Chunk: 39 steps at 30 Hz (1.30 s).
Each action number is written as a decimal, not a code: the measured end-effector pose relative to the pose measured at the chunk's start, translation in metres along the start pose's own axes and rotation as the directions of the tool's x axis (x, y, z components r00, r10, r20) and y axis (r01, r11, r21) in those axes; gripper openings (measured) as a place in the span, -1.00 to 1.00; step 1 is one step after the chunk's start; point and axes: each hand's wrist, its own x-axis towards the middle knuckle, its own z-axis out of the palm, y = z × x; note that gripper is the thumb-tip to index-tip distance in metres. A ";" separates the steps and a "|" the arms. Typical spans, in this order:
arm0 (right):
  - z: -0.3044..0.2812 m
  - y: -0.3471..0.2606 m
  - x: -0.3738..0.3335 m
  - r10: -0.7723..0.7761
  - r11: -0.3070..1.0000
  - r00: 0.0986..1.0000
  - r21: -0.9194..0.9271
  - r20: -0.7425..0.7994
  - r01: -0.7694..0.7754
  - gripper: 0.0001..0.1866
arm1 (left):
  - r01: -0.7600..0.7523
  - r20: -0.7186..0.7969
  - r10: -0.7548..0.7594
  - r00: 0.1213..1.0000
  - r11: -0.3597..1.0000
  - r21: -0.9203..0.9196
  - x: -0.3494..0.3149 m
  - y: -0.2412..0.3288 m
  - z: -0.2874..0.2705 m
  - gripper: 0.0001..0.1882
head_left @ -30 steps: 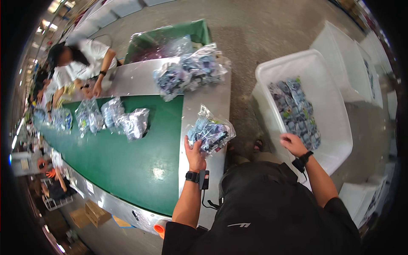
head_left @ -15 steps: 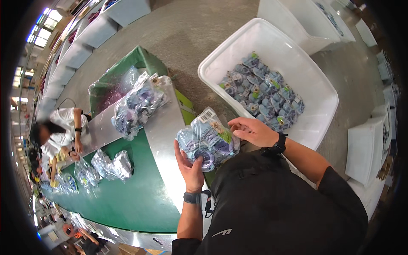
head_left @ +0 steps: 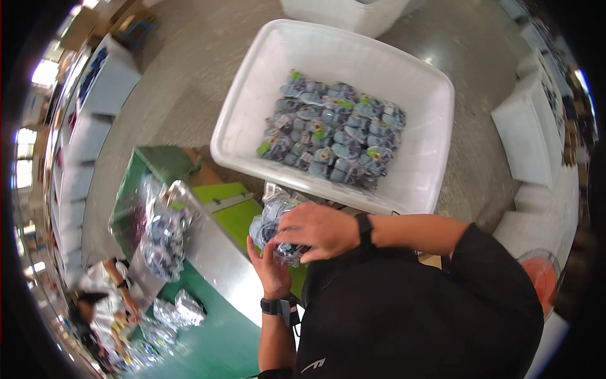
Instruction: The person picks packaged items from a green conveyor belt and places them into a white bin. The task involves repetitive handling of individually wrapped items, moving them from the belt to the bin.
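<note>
A clear plastic bag (head_left: 273, 209) of light blue and purple items, with a pale label at its top, is held in front of my body. My left hand (head_left: 271, 273) supports it from the near left, thumb and fingers around its lower edge. Across the bag's right side lies my right hand (head_left: 323, 231), fingers spread and slightly blurred, covering much of it. Just beyond the bag stands a large white tub (head_left: 249, 95), its floor covered by rows of similar bagged blue items (head_left: 334, 129) with green tags.
Left of me are a metal-edged table (head_left: 221, 265) with a green belt (head_left: 233, 338), a pile of bags (head_left: 163, 243) and a green-lined bin (head_left: 142, 170). A co-worker (head_left: 104, 290) handles bags at far left. More white bins (head_left: 527, 142) line the right side.
My view has turned right, so the tub now sits ahead of me. My right hand has moved from beside the bag onto it. The left hand keeps its hold.
</note>
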 end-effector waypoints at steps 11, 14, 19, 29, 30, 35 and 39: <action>-0.023 0.064 -0.082 0.193 0.950 0.972 -0.224 -0.132 -0.219 -0.42 | 0.337 0.218 -0.397 0.892 0.903 0.268 0.016 -0.032 0.061 -0.51; -0.054 0.087 -0.119 0.359 0.875 0.919 -0.285 -0.162 -0.392 -0.40 | 0.119 0.226 -0.236 0.945 0.892 0.435 0.016 -0.029 0.062 -0.51; -0.063 0.125 -0.180 0.476 0.769 0.864 -0.398 -0.165 -0.500 -0.39 | 0.082 0.126 -0.172 0.977 0.850 0.521 0.029 -0.031 0.009 -0.55; -0.011 0.166 -0.303 0.876 0.464 0.474 -0.414 0.086 -0.783 -0.47 | 0.169 -0.143 -0.109 0.984 0.830 0.531 0.007 -0.050 -0.130 -0.59; -0.008 0.166 -0.307 0.899 0.425 0.435 -0.352 0.053 -0.834 -0.48 | 0.180 -0.165 -0.108 0.980 0.834 0.522 0.005 -0.052 -0.141 -0.59; -0.002 0.173 -0.299 0.956 0.286 0.289 -0.061 -0.042 -0.956 -0.48 | 0.201 -0.216 -0.111 0.970 0.866 0.458 0.004 -0.061 -0.185 -0.61; 0.000 0.171 -0.280 0.960 0.264 0.260 0.024 -0.107 -0.964 -0.48 | 0.209 -0.249 -0.114 0.962 0.893 0.399 0.003 -0.067 -0.209 -0.61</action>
